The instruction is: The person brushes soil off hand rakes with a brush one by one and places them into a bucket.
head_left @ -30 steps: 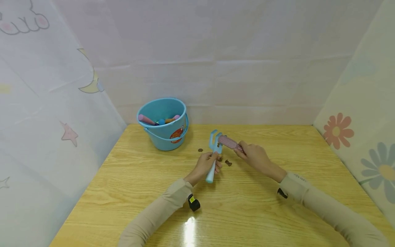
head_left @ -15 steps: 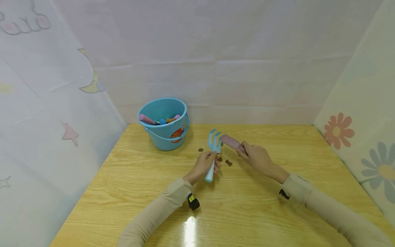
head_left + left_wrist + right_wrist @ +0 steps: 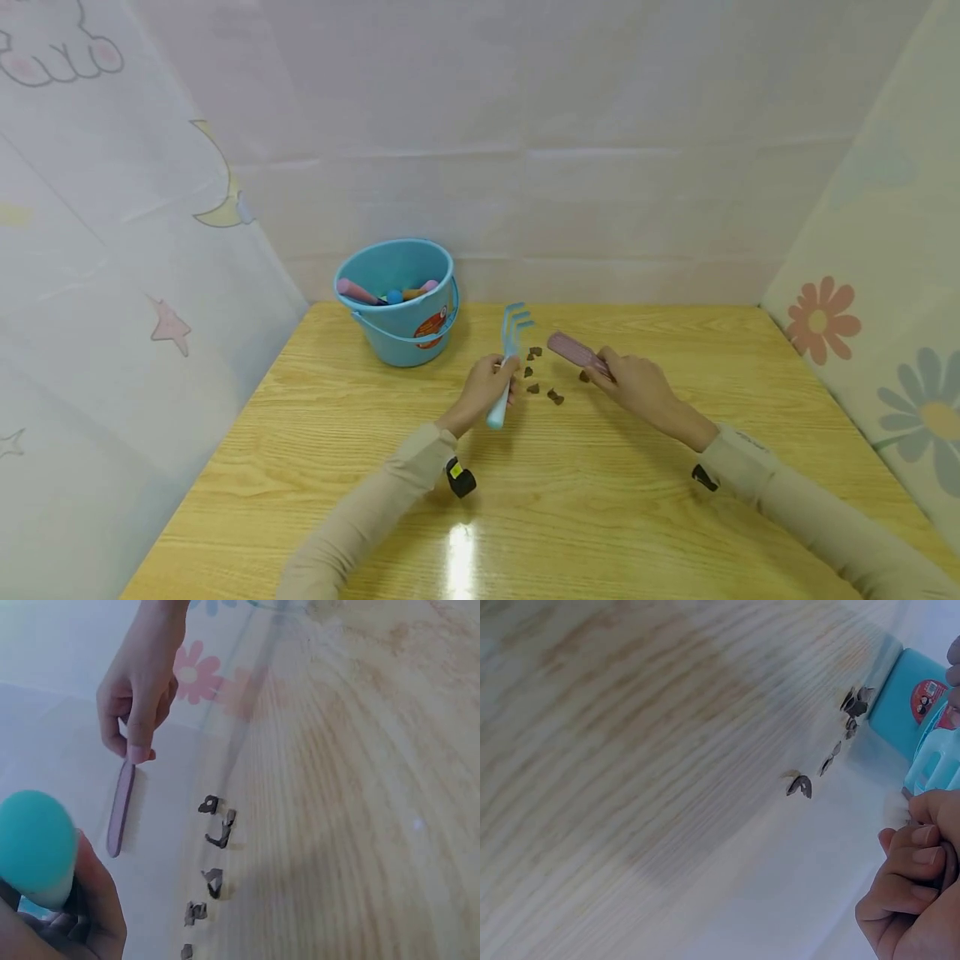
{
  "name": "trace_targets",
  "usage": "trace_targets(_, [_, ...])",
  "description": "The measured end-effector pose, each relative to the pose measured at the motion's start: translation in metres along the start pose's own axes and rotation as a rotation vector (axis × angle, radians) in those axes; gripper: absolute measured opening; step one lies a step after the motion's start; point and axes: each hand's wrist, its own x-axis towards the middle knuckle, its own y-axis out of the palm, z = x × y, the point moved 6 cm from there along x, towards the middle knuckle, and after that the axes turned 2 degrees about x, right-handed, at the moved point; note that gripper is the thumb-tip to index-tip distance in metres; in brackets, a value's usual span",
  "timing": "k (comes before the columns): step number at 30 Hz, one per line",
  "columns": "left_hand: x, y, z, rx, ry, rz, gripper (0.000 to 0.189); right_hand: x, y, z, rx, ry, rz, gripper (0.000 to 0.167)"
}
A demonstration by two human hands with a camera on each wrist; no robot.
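My left hand [image 3: 486, 383] grips the white handle of a light blue hand rake [image 3: 511, 337], its tines raised and bent rightward. In the left wrist view the handle's turquoise end [image 3: 34, 840] stands close to the camera. To the right, my right hand [image 3: 641, 387] holds a flat pink paddle-shaped tool with a textured face [image 3: 573, 350]. Seen edge-on in the left wrist view, the pink tool [image 3: 121, 810] looks thin and points downward. The rake and pink tool are apart. Several small brown crumbly pieces [image 3: 555, 397] lie on the table between and below them.
A blue bucket [image 3: 397, 333] with its handle hanging down stands at the back left of the wooden table [image 3: 337, 483]. Pink, blue and brown-ended tools [image 3: 357, 291] lean inside it. A pale cloth wall [image 3: 600, 225] rises behind the table, with printed cloths at both sides.
The rake has shifted left and turned, its tines now seen side-on. The pink tool has drawn right, away from the tines. More brown pieces show on the table.
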Motion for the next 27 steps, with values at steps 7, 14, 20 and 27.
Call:
trace_targets(7, [0.002,-0.014,-0.013,0.044,0.002,-0.088,0.043,-0.002,-0.001,-0.004,0.011,-0.011,-0.010,0.026])
trace_targets(14, [0.004,-0.026,-0.032,0.119,0.030,-0.159,0.041,-0.003,-0.001,-0.004,0.016,-0.043,-0.026,0.025])
trace_targets(20, [0.004,-0.039,-0.054,0.161,0.076,-0.200,0.039,-0.003,0.000,-0.006,0.007,-0.029,-0.009,0.026])
trace_targets(27, [0.003,-0.055,-0.078,0.314,0.105,-0.192,0.038,-0.001,0.002,-0.008,0.004,-0.020,-0.003,0.026])
